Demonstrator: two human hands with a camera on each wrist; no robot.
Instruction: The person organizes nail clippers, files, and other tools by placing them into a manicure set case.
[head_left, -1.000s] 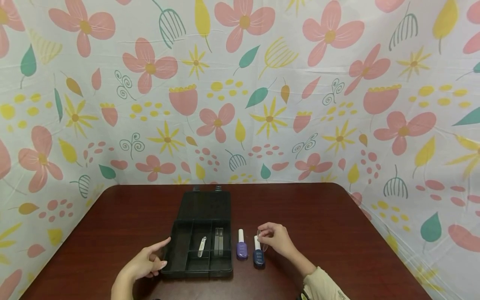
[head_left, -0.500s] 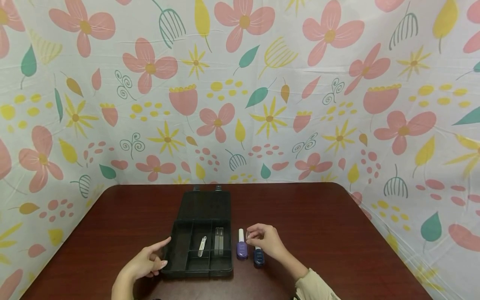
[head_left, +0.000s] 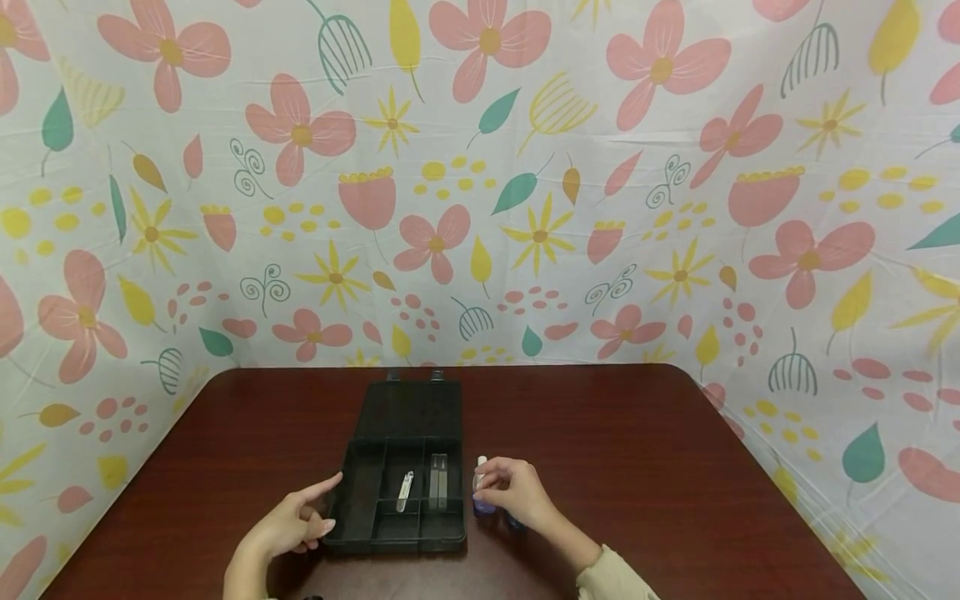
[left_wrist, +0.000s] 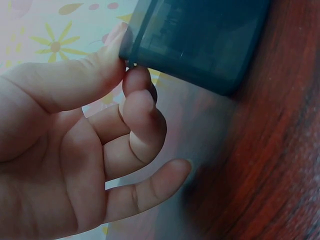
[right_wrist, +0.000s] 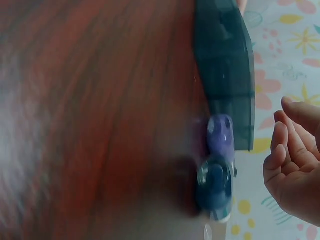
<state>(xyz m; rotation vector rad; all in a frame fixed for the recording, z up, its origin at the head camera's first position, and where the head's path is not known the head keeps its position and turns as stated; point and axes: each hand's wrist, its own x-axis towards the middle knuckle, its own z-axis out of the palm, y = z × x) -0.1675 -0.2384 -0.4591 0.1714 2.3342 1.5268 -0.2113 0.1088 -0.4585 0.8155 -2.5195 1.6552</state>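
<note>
Head view: the open black case [head_left: 397, 500] lies on the dark red worktop [head_left: 637, 467], lid folded back away from the person, its tray split into compartments. Two hold items: a small metal tool [head_left: 404, 492] and a flat grey file [head_left: 438, 482].

The left hand [head_left: 288, 527] rests against the case's near left corner; the left wrist view shows thumb and one fingertip touching that corner, the other fingers loosely curled and holding nothing.

The right hand [head_left: 510, 493] hovers just right of the case, over two nail polish bottles. The purple bottle [head_left: 480, 500] with its white cap shows at the fingertips; the dark blue bottle [right_wrist: 216, 185] stands beside it, mostly hidden under the hand in the head view. Fingers are curled; whether they hold anything cannot be told.

Compared with a second ago, the right hand has shifted left, from the blue bottle to the purple one. The left hand and case are unchanged.
</note>
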